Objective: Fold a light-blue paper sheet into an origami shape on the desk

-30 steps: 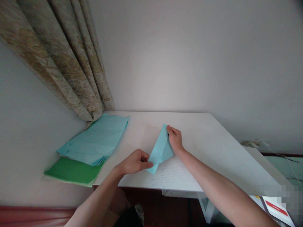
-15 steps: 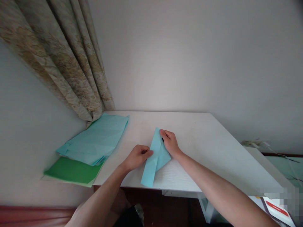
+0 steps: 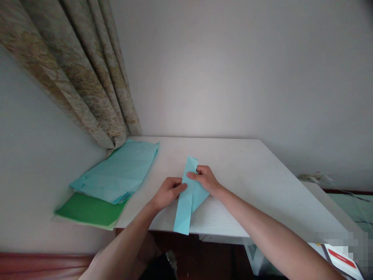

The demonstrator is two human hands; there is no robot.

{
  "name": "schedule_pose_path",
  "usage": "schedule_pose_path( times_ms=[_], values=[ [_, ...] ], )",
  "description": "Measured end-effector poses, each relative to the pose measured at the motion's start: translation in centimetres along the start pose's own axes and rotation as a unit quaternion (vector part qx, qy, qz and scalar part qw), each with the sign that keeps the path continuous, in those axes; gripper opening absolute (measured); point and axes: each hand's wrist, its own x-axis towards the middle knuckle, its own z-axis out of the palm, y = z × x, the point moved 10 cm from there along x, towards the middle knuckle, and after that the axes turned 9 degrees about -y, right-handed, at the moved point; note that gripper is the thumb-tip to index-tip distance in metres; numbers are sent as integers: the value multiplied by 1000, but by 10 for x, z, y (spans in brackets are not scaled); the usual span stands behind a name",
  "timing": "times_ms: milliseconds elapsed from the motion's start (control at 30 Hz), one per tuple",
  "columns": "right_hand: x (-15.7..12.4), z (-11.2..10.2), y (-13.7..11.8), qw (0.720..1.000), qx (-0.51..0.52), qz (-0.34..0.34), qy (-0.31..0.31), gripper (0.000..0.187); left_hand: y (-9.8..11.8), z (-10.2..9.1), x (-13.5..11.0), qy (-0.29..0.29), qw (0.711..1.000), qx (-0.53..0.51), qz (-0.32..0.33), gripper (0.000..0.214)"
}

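Observation:
Between my hands is a folded sheet of light blue paper [image 3: 184, 210], a long strip with a triangular flap sticking out to the right. My left hand [image 3: 170, 191] pinches its left edge, thumb on top and fingers curled behind. On the other side, my right hand [image 3: 207, 179] grips the upper right part, its thumb lying across the strip and its fingers partly hidden behind the paper. The strip's lower end reaches the front edge of the white table [image 3: 233, 163].
At the left of the table lies a stack of light blue paper [image 3: 116, 171] over green sheets [image 3: 91, 210]. A patterned curtain [image 3: 84, 77] hangs above it. Cables [image 3: 329, 179] lie beyond the right side, and a white box with red print [image 3: 340, 258] sits at lower right.
My right hand has shifted from the paper's top corner down and left, its thumb now across the strip. The strip has turned slightly more upright. My left hand has barely moved.

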Motion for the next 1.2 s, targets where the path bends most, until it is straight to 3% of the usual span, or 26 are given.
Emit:
schedule_pose_path(
  times_ms=[233, 333, 600, 1200],
  values=[
    [2, -10, 1, 999, 14, -37, 35, 47, 0, 10, 0, -49, 998, -41, -9, 36],
    [4, -16, 3, 997, 11, -55, 55, 53, 3, 9, -1, -46, 998, -37, -13, 34],
    [5, -14, -1, 996, 0, -83, 30, 48, 9, 8, -4, -41, 999, -28, -16, 31],
    [-1, -30, -9, 986, -71, -89, 123, 59, 12, 7, -4, -34, 999, -15, -17, 34]
  ],
)
